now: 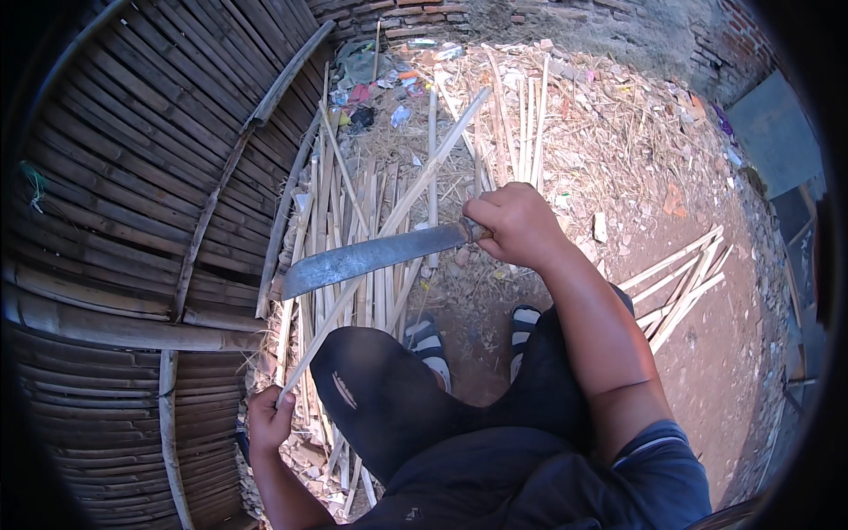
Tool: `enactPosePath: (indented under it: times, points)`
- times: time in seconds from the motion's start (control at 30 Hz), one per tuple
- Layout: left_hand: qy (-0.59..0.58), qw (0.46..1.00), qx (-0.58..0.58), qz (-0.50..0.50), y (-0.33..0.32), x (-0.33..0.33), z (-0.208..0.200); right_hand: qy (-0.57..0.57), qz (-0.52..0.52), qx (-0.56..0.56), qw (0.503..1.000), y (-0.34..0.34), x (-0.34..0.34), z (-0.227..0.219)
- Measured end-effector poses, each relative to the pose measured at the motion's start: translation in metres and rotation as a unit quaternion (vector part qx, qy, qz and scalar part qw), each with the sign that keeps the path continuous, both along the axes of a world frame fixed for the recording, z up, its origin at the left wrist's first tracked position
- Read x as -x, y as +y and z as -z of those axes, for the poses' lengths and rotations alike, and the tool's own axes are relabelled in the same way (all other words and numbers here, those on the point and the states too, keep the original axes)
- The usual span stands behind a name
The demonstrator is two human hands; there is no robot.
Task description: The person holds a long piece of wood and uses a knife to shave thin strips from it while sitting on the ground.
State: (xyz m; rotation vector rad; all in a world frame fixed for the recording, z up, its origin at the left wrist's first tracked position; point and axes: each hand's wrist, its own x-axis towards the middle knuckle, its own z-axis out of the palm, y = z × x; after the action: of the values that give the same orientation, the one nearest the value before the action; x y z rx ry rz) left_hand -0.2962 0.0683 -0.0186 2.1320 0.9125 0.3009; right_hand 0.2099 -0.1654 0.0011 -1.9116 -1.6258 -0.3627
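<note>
My right hand [519, 223] is closed round the handle of a machete [380, 258], whose broad grey blade points left across my lap. Under the blade runs a long pale bamboo strip [422, 184], slanting from lower left to upper right. Its near end is gripped by my left hand [271, 419], beside my knee. The blade crosses over the strip; I cannot tell whether they touch. Below lie several more split bamboo strips [382, 291] in a loose bundle, next to my left foot.
A bamboo slat wall [132, 194] stands close on the left. At the right lies a smaller pile of strips [685, 283]. Shavings and litter [609, 132] cover the ground ahead, up to a brick wall [565, 26]. A grey panel [777, 132] leans at the far right.
</note>
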Motion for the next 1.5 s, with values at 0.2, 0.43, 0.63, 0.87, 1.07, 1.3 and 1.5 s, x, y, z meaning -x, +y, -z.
enactPosePath:
  times: [0.2,0.43,0.63,0.87,1.07,1.3,1.5]
  points:
    - [0.007,1.0,-0.023,-0.011,-0.005,0.004,-0.01,0.143,0.138,-0.002,0.98,-0.013,-0.027,0.001]
    - [-0.009,1.0,-0.007,-0.012,-0.009,0.006,-0.005,0.054,0.043,-0.028,0.997,-0.009,-0.012,0.001]
    - [0.0,1.0,-0.024,-0.021,-0.008,0.009,-0.007,0.041,0.056,-0.005,0.998,-0.008,-0.01,-0.002]
    - [0.012,0.999,-0.03,-0.016,-0.006,0.017,-0.005,0.186,0.175,-0.009,0.967,-0.02,-0.028,-0.005]
    - [-0.01,0.998,-0.055,-0.035,-0.011,0.0,-0.006,0.019,-0.006,0.013,1.0,-0.004,0.0,0.0]
    - [-0.006,0.975,-0.219,-0.036,-0.02,-0.01,-0.025,0.107,0.092,-0.001,0.99,-0.012,-0.016,-0.002]
    - [-0.022,0.953,-0.293,-0.067,-0.02,-0.009,-0.019,0.182,0.144,-0.037,0.972,-0.02,-0.017,-0.006]
